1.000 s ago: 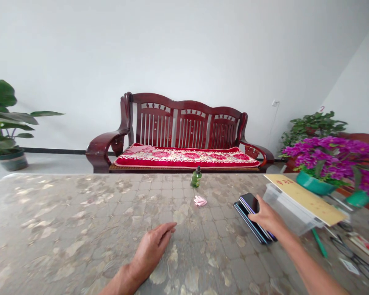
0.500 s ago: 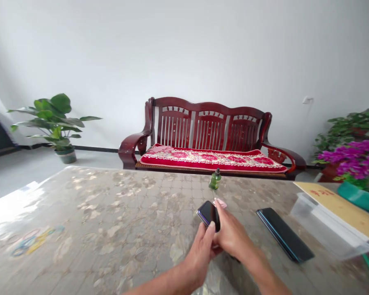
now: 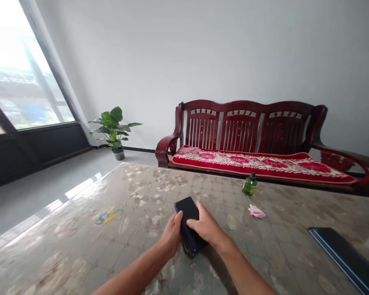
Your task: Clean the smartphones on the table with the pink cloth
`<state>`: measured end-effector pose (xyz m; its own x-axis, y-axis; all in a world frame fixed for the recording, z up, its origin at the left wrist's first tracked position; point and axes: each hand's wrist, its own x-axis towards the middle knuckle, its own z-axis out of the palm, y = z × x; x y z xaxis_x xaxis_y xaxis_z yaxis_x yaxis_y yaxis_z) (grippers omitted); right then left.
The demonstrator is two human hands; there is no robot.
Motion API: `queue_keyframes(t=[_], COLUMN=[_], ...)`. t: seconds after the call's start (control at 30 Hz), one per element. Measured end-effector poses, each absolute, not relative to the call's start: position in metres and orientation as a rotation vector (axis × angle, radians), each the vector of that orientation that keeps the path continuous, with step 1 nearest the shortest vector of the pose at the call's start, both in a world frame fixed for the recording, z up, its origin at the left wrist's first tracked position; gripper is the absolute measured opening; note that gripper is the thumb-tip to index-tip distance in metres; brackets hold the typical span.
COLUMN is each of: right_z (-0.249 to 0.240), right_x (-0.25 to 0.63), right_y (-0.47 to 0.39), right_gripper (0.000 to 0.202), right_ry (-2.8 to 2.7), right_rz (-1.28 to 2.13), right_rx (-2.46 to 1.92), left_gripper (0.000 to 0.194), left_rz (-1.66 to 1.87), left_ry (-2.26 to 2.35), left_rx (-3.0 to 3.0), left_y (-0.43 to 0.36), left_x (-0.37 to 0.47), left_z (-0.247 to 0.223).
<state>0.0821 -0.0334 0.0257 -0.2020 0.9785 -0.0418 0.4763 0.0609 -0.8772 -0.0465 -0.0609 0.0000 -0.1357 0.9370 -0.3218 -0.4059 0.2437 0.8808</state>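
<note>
Between my two hands is a dark smartphone (image 3: 189,209) with a black screen facing up and a bluish edge. My left hand (image 3: 172,232) grips its left side, thumb on the edge. From the right, my right hand (image 3: 207,224) wraps the other side, its thumb lying over the screen. The phone is tilted just above the patterned table (image 3: 135,241); whether its lower end touches the table I cannot tell. Beyond it to the right lie a crumpled pink cloth (image 3: 256,211) and a green bottle (image 3: 249,184) with a black cap, standing upright.
A second dark phone-like slab (image 3: 344,256) lies at the right. Several coloured rubber bands (image 3: 107,215) are on the left of the table. Behind stands a wooden bench (image 3: 240,127) with a red floral cover (image 3: 233,159). A potted plant (image 3: 113,127) is on the floor.
My view has swung left, bringing a window into sight. Both hands still hold the phone, now showing more of its screen, and the pink cloth is uncovered to their right.
</note>
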Motion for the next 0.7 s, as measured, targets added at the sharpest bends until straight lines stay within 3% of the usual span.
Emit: queue_keyframes(t=[0.2, 0.4, 0.7], right_z=[0.006, 0.003, 0.011], right_x=[0.017, -0.044, -0.074], right_y=[-0.036, -0.051, -0.063], right_gripper=[0.068, 0.074, 0.062], right_ry=[-1.316, -1.075, -0.932], right_rz=[1.455, 1.545, 1.677], right_rx=[-1.119, -1.063, -0.931], left_gripper=[0.029, 0.031, 0.037], left_rz=[1.295, 1.215, 0.990], left_ry=[1.370, 1.564, 1.741], left_rx=[0.719, 0.848, 1.103], left_y=[-0.056, -0.050, -0.038], left_x=[-0.112, -0.160, -0.198], left_z=[0.015, 0.038, 0.049])
